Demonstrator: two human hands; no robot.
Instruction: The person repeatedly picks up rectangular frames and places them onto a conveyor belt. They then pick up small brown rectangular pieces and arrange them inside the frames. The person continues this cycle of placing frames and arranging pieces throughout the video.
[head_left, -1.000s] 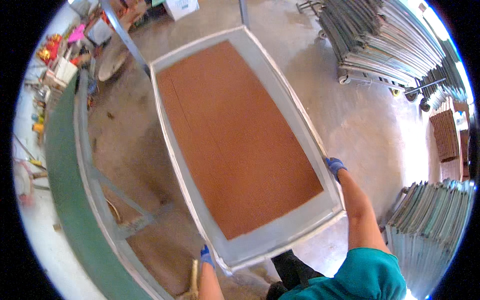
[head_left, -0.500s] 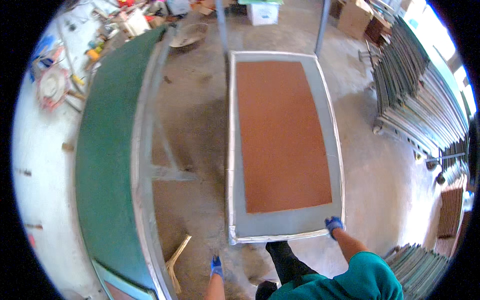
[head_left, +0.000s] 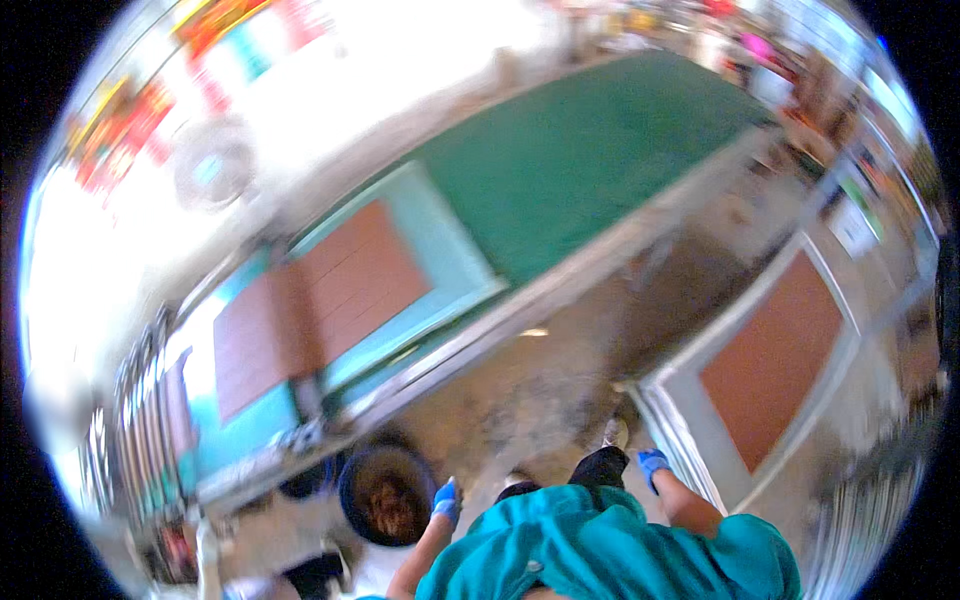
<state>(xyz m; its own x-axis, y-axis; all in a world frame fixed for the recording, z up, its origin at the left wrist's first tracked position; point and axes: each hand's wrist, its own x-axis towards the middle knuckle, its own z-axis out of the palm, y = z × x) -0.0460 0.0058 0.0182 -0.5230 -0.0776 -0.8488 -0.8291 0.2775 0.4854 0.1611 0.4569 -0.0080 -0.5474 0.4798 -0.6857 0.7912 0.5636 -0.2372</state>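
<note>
My left hand (head_left: 447,500), in a blue glove, hangs at my side with its fingers loosely out and nothing visible in it. Beside it stands a dark round tub (head_left: 385,492) with brown scraps inside. My right hand (head_left: 654,468), also gloved in blue, is low by the near edge of a white-rimmed framed panel (head_left: 683,438). Its fingers look loose; whether they touch the rim I cannot tell. A reddish-brown sheet (head_left: 775,360) lies on that panel.
A long green-topped table (head_left: 570,160) runs diagonally ahead. On it lie a pale-green frame (head_left: 455,240) with a brown sheet (head_left: 370,265) and a blurred upright piece of equipment. Several racked frames (head_left: 145,420) stand at far left. A blurred fan (head_left: 212,165) is by the wall.
My view has swung left, bringing the green table's near end and the tub into sight. The framed panel now sits at the right. My right hand has left the panel's near right corner.
</note>
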